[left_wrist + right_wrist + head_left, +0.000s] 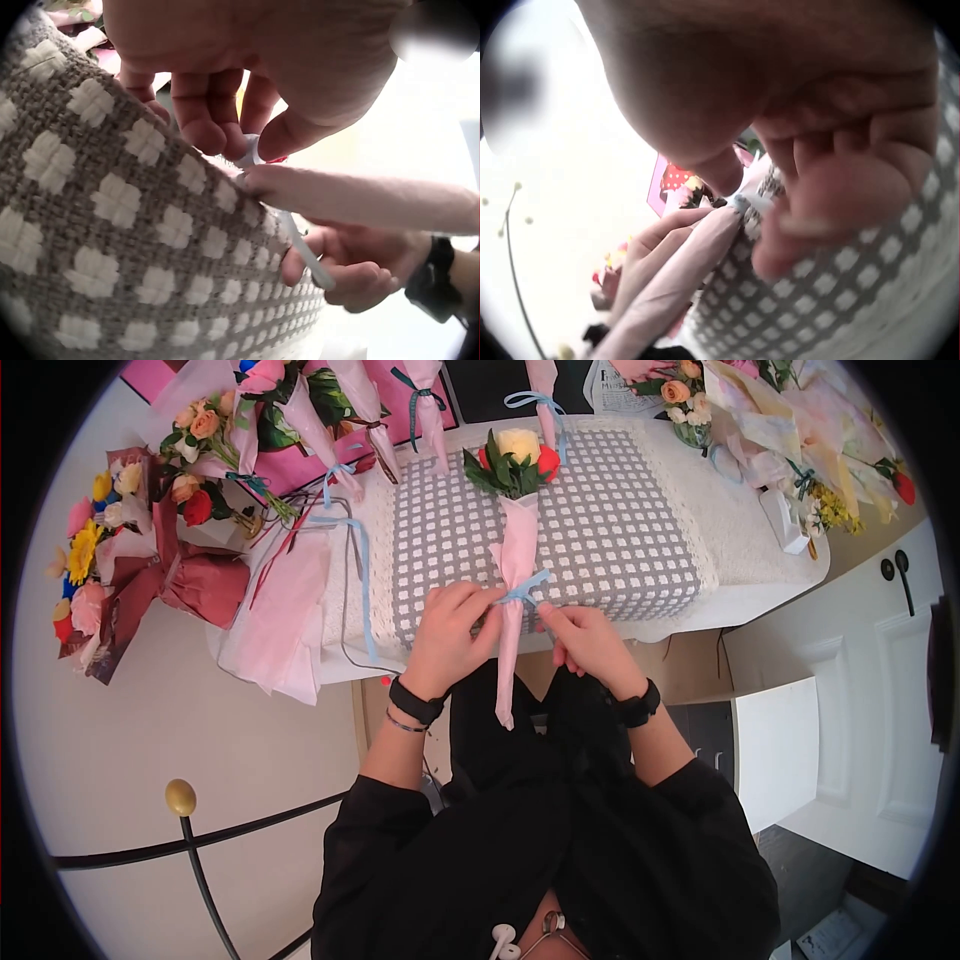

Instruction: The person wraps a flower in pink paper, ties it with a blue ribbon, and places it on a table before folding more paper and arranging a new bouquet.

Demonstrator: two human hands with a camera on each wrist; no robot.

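Observation:
A slim bouquet lies toward the front edge of the table, its pink paper wrap (517,540) narrowing to a long stem end that overhangs. Green leaves, a cream rose (518,444) and red blooms fill its top. Around its middle runs a light-blue ribbon (524,589) with a knot and loop. My left hand (462,626) pinches the ribbon by the knot with thumb and fingertips. From the other side my right hand (590,645) holds the ribbon's tail (306,251) at its curled fingers. The wrapped stem (671,281) passes between both hands.
A grey-and-white checked cloth (620,520) covers the tabletop. More wrapped flowers (300,420) stand at the back left, beside a dark-red bouquet (170,575). Pink paper sheets (285,620) and loose ribbons lie left. At the back right are further bouquets (760,420) and a white box (783,520).

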